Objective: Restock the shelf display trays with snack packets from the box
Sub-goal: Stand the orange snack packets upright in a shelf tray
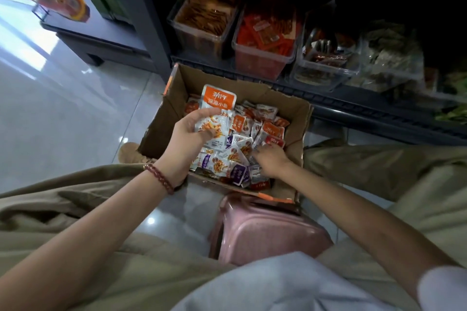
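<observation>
Head camera: gathering step. Left hand (192,131) grips a packet bundle (218,100); right hand (270,159) beside it rummages in the box (177,108), grasp unclear. Next, probably carry to trays (265,57) beyond.

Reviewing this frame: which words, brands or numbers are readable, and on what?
"劲仔": orange top of the large packet the left hand grips.
"深海小鱼": same packet, just below.
Small packets in the box: print too small to read.
Packets in the shelf trays: too blurred.
</observation>
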`<state>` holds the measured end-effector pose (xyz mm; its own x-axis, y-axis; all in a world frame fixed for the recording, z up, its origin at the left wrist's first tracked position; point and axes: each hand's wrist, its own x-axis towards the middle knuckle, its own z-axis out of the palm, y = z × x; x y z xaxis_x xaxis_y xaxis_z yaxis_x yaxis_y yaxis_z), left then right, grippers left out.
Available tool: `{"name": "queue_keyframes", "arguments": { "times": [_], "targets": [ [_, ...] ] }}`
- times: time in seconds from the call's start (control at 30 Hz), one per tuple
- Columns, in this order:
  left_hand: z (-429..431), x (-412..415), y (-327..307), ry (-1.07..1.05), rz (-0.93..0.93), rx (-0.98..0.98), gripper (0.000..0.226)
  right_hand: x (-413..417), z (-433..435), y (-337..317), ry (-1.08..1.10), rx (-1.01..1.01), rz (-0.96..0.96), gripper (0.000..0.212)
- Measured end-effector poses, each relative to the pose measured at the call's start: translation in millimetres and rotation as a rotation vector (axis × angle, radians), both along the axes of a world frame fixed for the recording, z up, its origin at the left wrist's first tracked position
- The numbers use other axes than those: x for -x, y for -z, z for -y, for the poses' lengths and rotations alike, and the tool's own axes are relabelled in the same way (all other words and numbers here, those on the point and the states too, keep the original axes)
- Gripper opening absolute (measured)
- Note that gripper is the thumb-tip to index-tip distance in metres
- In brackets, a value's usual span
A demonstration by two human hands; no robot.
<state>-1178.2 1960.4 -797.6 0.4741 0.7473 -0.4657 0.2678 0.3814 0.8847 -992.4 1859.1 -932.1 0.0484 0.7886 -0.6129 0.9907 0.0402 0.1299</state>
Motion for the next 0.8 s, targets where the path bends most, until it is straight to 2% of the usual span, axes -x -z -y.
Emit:
{"name": "queue_keyframes", "arguments": {
  "times": [0.1, 0.23, 0.37, 0.53, 0.63, 0.73, 0.8],
  "targets": [
    [0.5, 2.5, 0.9, 0.011, -0.023, 0.014, 0.046, 6.3, 1.4, 8.7, 0.029, -0.055, -0.04, 0.057],
    [-11.1, 9.6, -6.7, -0.086, -0.046, 0.043, 0.041, 11.3, -7.4, 12.9, 0.11, -0.22, -0.171, 0.058],
    [-24.7, 15.5, -11.2, -0.225, -0.068, 0.095, 0.039, -0.1, -37.6, 11.6, 0.394, -0.253, -0.327, 0.057],
    [-26.7, 14.0, -13.9, -0.258, -0.072, 0.112, 0.034, -22.2, -77.2, 22.6, 0.448, -0.133, -0.216, 0.067],
    [-25.0, 15.8, -12.8, -0.235, -0.096, 0.099, 0.034, -20.6, -86.0, 29.1, 0.462, -0.08, -0.222, 0.063],
    [-24.5, 18.1, -12.1, -0.242, -0.106, 0.105, 0.034, -16.9, -89.7, 30.0, 0.535, -0.148, -0.235, 0.053],
    [-25.0, 19.2, -10.4, -0.245, -0.114, 0.105, 0.034, -16.8, -89.8, 30.2, 0.498, -0.265, -0.216, 0.049]
  ]
}}
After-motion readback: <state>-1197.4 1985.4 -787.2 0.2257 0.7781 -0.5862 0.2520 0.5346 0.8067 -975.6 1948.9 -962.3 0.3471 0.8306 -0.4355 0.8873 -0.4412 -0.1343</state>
